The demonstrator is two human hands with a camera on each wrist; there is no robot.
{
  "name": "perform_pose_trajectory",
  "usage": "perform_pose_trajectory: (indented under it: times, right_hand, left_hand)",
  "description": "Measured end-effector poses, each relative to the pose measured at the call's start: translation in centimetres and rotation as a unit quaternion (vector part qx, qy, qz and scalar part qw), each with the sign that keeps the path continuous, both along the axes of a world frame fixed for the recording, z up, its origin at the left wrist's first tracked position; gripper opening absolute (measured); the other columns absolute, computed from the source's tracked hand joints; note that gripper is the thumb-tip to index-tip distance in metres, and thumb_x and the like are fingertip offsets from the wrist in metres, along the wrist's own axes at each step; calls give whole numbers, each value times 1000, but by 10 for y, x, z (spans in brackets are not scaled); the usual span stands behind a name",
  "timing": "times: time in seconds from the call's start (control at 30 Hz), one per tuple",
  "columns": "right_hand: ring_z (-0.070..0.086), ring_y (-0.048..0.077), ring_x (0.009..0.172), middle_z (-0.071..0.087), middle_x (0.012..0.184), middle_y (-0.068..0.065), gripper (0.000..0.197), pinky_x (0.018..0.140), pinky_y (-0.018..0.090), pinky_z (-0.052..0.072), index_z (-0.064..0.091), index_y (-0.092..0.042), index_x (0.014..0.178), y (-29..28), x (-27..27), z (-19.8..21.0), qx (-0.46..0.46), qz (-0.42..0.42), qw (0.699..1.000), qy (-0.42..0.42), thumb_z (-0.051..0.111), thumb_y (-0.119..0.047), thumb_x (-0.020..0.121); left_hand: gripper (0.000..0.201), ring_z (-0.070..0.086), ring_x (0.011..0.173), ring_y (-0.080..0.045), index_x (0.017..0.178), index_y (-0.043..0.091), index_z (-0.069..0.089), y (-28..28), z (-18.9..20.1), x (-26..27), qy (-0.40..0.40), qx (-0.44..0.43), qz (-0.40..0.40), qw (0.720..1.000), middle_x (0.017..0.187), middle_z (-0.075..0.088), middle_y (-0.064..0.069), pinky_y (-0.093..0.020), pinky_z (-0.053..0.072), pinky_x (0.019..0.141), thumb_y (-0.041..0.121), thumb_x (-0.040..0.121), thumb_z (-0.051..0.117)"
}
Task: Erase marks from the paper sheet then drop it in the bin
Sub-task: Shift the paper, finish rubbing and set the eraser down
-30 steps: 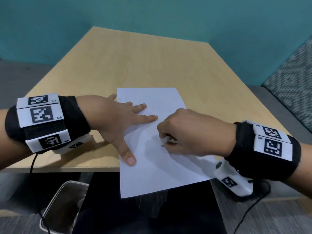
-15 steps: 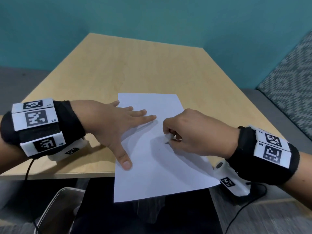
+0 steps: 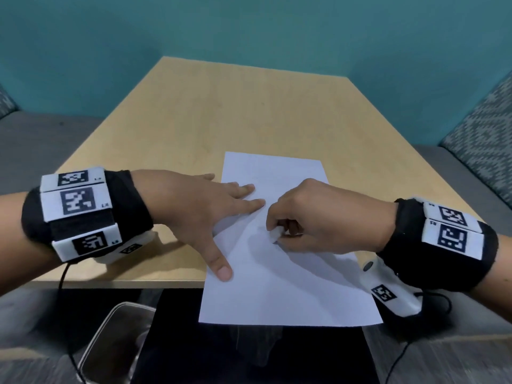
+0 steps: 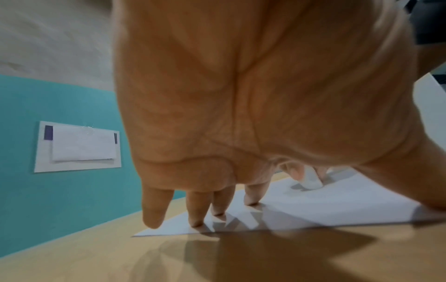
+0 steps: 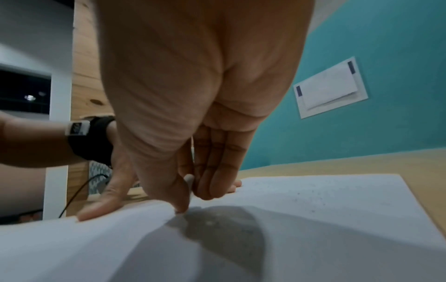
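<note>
A white paper sheet [image 3: 279,286] lies on the wooden table [image 3: 221,120], its near part hanging over the front edge. My left hand [image 3: 210,214] lies flat with spread straight fingers, pressing the sheet's left side; the left wrist view shows those fingertips [image 4: 195,222] on the paper [image 4: 313,208]. My right hand [image 3: 313,220] pinches a small white eraser [image 3: 275,234] and holds its tip on the middle of the sheet. The eraser [image 4: 310,181] also shows in the left wrist view, and its edge [image 5: 189,178] shows between thumb and fingers above the paper [image 5: 313,219], which carries faint grey specks.
A metal bin [image 3: 110,345] stands on the floor below the table's front left edge. Patterned upholstered seating [image 3: 482,139] runs along the right side. A teal wall [image 3: 249,31] is behind, with a white paper holder [image 4: 77,147] fixed to it.
The right hand with the eraser has shifted slightly across the middle of the sheet, rubbing. The left hand stays flat on the paper. The head camera has tilted up a little.
</note>
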State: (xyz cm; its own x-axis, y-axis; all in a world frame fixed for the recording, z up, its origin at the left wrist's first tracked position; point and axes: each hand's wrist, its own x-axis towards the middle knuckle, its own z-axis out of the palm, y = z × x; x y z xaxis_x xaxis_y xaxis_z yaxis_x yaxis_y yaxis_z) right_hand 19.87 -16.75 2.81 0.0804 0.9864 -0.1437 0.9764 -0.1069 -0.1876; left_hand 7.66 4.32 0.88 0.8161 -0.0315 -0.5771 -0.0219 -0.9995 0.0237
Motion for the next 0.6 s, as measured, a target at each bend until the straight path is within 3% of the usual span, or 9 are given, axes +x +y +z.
perform_pose_trajectory:
  times: [0.13,0.3,0.47,0.6]
  right_hand:
    - [62,19,75,69,77,-7,3,70,44,58,67,-26,92,9,4,-9,20,-3,999,-32,64,-26,92]
    - [69,1,78,75,80,-16,11,70,24,59,76,-30,99,0,12,3,-68,-17,995,68,80,-31,89]
    - [65,4,74,72,76,-15,6,70,30,57,73,-27,94,8,14,-7,-1,-16,1000,25,76,-30,89]
    - [67,1,75,72,78,-16,11,66,19,55,76,-30,99,-1,8,-2,-52,-9,997,56,79,-30,88]
  left_hand:
    - [145,-16,163,-9,159,54,-28,-2,1,-1,12,5,9,1000,173,-30,14,-53,-3,133,103,57,61]
    - [145,-15,163,-10,160,51,-28,-6,4,-1,21,25,14,999,173,-31,16,-55,-2,133,100,60,64]
    - [146,-16,163,-11,161,50,-28,-5,4,0,23,26,11,999,173,-31,15,-56,-3,132,101,59,62]
    - [145,-16,163,-10,160,51,-29,-6,4,-1,26,29,14,999,172,-31,16,-56,-5,132,102,58,62]
